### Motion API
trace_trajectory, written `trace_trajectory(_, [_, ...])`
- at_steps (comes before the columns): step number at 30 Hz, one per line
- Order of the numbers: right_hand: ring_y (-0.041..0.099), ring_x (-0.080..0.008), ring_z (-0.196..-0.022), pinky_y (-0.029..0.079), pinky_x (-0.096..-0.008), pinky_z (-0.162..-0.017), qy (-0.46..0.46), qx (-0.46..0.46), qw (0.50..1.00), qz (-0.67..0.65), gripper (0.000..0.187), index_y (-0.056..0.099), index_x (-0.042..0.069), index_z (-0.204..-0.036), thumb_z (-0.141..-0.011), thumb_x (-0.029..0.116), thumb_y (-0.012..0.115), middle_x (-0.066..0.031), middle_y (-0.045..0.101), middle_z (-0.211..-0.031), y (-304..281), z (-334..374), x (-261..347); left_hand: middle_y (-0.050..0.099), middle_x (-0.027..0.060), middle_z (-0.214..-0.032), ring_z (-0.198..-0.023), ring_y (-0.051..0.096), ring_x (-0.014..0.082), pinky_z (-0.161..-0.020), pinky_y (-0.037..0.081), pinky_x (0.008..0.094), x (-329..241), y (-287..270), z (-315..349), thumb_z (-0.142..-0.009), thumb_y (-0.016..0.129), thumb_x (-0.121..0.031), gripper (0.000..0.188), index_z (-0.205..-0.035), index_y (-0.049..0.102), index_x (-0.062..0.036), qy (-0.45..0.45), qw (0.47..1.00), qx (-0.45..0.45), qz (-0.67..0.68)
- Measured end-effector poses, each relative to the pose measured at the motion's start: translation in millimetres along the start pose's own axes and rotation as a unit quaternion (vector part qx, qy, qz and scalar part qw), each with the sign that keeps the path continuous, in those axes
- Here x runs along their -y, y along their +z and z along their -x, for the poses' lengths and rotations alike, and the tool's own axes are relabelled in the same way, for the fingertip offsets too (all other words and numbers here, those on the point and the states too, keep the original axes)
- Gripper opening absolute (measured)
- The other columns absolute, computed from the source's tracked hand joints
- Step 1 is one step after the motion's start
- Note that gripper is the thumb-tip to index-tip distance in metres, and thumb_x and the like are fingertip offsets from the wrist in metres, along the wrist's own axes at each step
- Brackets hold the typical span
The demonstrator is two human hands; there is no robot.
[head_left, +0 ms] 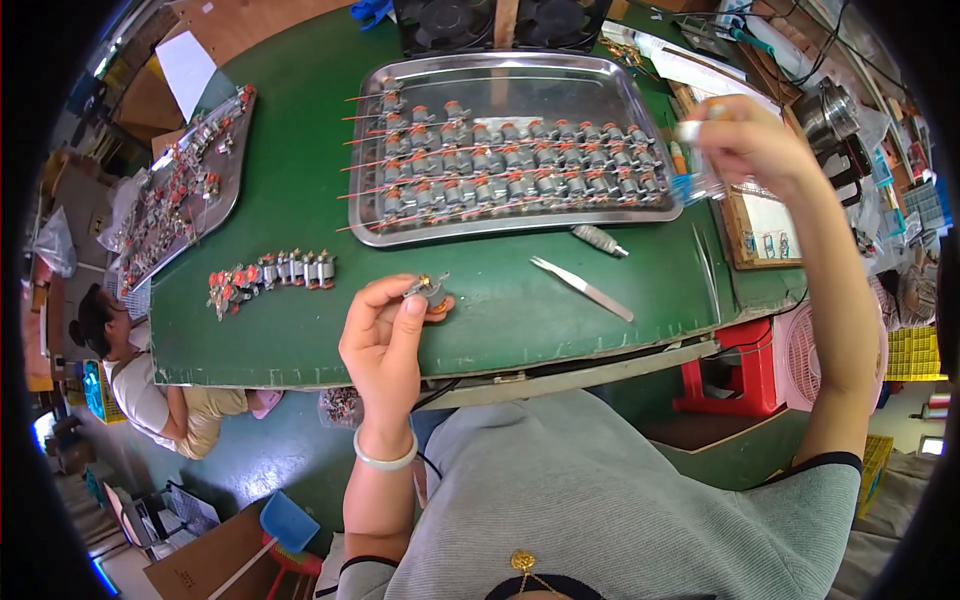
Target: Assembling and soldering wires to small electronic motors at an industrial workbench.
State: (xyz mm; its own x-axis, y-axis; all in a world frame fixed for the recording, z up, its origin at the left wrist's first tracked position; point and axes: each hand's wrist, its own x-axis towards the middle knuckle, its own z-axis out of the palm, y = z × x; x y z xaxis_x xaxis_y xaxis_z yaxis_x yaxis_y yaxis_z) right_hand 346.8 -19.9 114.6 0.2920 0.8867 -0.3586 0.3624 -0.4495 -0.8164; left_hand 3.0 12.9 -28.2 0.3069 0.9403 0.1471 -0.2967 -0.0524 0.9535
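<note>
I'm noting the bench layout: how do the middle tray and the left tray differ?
The middle tray holds small parts in rows; the left tray holds its parts jumbled. Thin red rods jut past the middle tray's rim; none show past the left tray's. Both are shiny metal.

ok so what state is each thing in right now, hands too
left hand: closed on a part
held part: gripped
right hand: raised, blurred, grip unclear
big tray: partly filled, in rows
side tray: loaded, jumbled
loose parts: lying in a line
tweezers: lying unheld
fans: running or not, unclear
</note>
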Motion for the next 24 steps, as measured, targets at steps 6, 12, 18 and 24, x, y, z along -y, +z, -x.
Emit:
trace_trajectory(6, [0.033, -0.0041, -0.039, 0.031, -0.0230, -0.036, 0.024, 0.111, 0.992, -0.063, 0.018, 0.053, 0.003, -0.069, -0.074, 0.016, 0.064, 0.0027, 0.043, -0.053, 129, -11, 25, 0.058, 0.0128, -0.090, -0.074, 0.062, 0.0211, -0.068, 0.053, 0.0303, -7, -17, 5, -0.086, 0.051, -0.002, 0.014, -0.098, 0.049, 0.0046, 0.056, 0.995, -0.069, 0.037])
trace_trajectory(12, [0.039, -0.0080, -0.039, 0.034, -0.0247, -0.034, 0.070, 0.079, 0.991, -0.082, 0.018, 0.051, 0.000, -0.071, -0.070, 0.013, 0.064, -0.0030, 0.048, -0.059, 187, -24, 24, 0.057, 0.0137, -0.092, -0.073, 0.062, 0.0212, -0.066, 0.053, 0.0300, -13, -42, 13, -0.086, 0.051, -0.002, 0.015, -0.099, 0.048, 0.0046, 0.078, 0.992, -0.097, 0.032])
trace_trajectory(18, [0.036, -0.0066, -0.039, 0.030, -0.0229, -0.034, 0.061, 0.039, 0.997, -0.036, 0.020, 0.051, 0.004, -0.071, -0.073, 0.018, 0.065, 0.0005, 0.045, -0.055, 214, -28, 28, 0.057, 0.0143, -0.093, -0.073, 0.062, 0.0212, -0.067, 0.053, 0.0301, -15, -53, 18, -0.086, 0.050, -0.002, 0.014, -0.098, 0.048, 0.0049, 0.081, 0.990, -0.111, 0.036])
trace_trajectory(24, [0.048, -0.0118, -0.054, 0.042, -0.0290, -0.048, -0.249, -0.098, 0.949, 0.168, 0.032, 0.054, 0.002, -0.090, -0.073, 0.025, 0.068, -0.0025, 0.051, -0.067, 194, -29, 6, 0.057, 0.0143, -0.093, -0.074, 0.062, 0.0220, -0.066, 0.054, 0.0302, -16, -52, 14, -0.086, 0.050, -0.002, 0.014, -0.098, 0.048, 0.0047, 0.071, 0.992, -0.099, 0.039])
